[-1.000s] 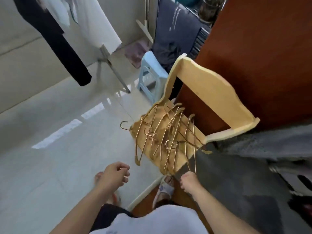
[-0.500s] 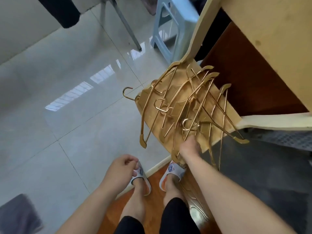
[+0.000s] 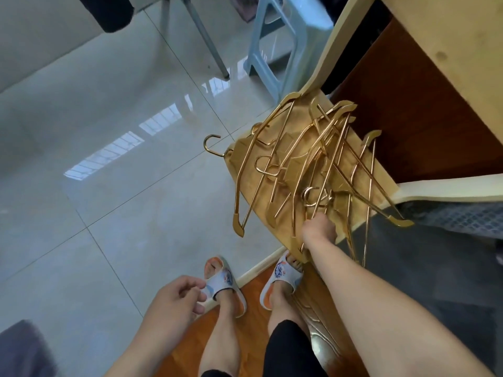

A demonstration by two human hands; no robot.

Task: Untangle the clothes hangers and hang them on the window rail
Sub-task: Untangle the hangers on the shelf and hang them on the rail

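A tangle of gold clothes hangers (image 3: 315, 170) lies heaped on the tan seat of a chair (image 3: 351, 161), at about 2 o'clock from the person's feet. One hook (image 3: 211, 145) sticks out past the seat's 9 o'clock edge, over the grey tiled floor (image 3: 109, 186). The right hand (image 3: 318, 229) reaches into the heap's near edge, its grip closed around hanger wires there. The left hand (image 3: 174, 300) hangs at 7 o'clock, fingers loosely curled, holding nothing. A pale blue stool (image 3: 285, 42) stands at 12 o'clock.

Gold hangers (image 3: 313, 164) on wood seat (image 3: 245, 151)
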